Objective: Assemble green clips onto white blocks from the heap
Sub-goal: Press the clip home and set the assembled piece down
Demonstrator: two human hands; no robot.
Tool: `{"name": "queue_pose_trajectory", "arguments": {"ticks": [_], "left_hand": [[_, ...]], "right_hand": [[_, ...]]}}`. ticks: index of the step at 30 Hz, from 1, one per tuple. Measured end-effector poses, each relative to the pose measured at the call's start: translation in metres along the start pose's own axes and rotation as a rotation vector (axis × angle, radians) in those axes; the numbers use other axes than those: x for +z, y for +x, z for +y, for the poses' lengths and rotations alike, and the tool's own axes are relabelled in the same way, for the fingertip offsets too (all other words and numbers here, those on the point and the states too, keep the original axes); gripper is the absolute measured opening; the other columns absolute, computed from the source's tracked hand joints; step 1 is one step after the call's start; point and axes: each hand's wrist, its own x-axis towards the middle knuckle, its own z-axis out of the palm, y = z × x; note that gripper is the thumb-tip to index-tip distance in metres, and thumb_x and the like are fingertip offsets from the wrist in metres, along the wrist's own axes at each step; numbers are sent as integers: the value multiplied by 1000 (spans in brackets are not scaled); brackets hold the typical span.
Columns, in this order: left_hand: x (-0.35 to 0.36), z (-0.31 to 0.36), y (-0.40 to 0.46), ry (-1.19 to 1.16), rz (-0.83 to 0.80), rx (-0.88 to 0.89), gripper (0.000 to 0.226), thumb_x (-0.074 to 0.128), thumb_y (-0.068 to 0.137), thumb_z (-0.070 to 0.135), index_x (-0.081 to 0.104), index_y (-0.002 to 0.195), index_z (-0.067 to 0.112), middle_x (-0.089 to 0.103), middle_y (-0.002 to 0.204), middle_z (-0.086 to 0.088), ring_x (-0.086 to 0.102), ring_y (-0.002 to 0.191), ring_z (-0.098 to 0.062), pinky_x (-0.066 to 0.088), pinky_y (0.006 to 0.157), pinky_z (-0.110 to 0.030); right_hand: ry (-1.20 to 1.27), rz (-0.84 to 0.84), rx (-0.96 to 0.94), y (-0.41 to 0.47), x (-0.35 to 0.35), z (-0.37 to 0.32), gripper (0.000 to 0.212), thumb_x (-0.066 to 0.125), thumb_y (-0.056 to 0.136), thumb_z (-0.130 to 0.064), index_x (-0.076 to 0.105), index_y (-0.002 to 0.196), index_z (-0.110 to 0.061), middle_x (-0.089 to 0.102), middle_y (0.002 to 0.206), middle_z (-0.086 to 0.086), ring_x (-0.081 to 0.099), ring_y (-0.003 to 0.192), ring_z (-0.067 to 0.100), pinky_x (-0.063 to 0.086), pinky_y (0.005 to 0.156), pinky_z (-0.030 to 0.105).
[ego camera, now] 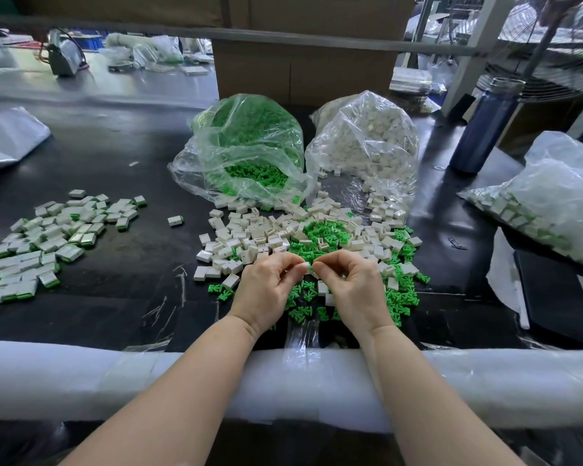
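Note:
A mixed heap of white blocks point(256, 235) and green clips point(320, 232) lies on the black table in front of me. My left hand point(266, 287) and my right hand point(350, 287) meet just above the heap's near edge, fingertips together. Between them they pinch a small white block point(307, 268); whether a clip is on it is hidden by the fingers. More loose green clips point(398, 297) lie under and right of my right hand.
Two clear bags stand behind the heap, one of green clips point(249, 146), one of white blocks point(367, 142). Assembled pieces point(48, 237) spread at the left. A blue bottle point(485, 126) and another filled bag point(552, 196) sit at the right. A padded edge point(81, 375) runs along the front.

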Motion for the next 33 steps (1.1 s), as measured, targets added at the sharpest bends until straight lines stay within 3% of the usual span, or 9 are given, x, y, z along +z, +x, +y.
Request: {"name": "queue_pose_trajectory", "arguments": {"ticks": [4, 17, 22, 24, 26, 30, 33], "left_hand": [[-1, 1, -1, -36, -28, -16, 24, 56, 90, 26, 67, 103, 10, 64, 85, -1, 62, 84, -17, 50, 85, -37], [0, -3, 0, 98, -35, 33, 18, 57, 90, 23, 69, 97, 11, 54, 80, 5, 52, 82, -15, 43, 81, -27], [0, -2, -1, -4, -13, 13, 20, 56, 90, 24, 68, 102, 12, 59, 80, 9, 56, 81, -11, 47, 82, -25], [1, -2, 0, -1, -7, 19, 24, 55, 91, 25, 65, 111, 15, 64, 86, 2, 58, 83, -10, 48, 83, -23], [2, -1, 0, 1, -41, 12, 27, 57, 89, 27, 59, 115, 18, 65, 88, -3, 60, 79, -16, 51, 80, -32], [3, -1, -1, 59, -30, 11, 24, 70, 80, 22, 55, 99, 18, 61, 82, -2, 48, 61, -11, 48, 66, -32], [3, 0, -1, 42, 14, 11, 16, 68, 82, 22, 60, 95, 17, 57, 78, 6, 47, 62, -8, 50, 70, -32]], "right_hand": [[-54, -6, 49, 1, 2, 1, 9, 68, 84, -21, 70, 82, -12, 67, 76, 2, 61, 78, 20, 50, 77, 41], [-48, -92, 94, 2, 4, 2, 13, 64, 87, -20, 66, 75, -15, 56, 59, -4, 51, 62, 20, 49, 68, 44], [-4, -37, 51, 0, 5, 0, 11, 67, 85, -20, 65, 75, -19, 58, 60, -6, 50, 55, 14, 48, 59, 38], [16, -9, 34, 1, 5, 0, 7, 69, 84, -17, 66, 78, -20, 62, 65, -4, 55, 57, 14, 50, 59, 35], [58, 10, 48, 1, 5, 1, 11, 69, 83, -13, 65, 80, -23, 64, 68, -2, 58, 60, 12, 50, 60, 30], [45, 21, 45, 1, 3, 3, 20, 70, 81, -10, 64, 73, -27, 64, 68, -7, 60, 64, 6, 51, 62, 22], [73, 16, 23, 0, 3, 2, 16, 71, 81, -9, 67, 76, -24, 66, 71, -11, 61, 67, 1, 50, 66, 14]]}}
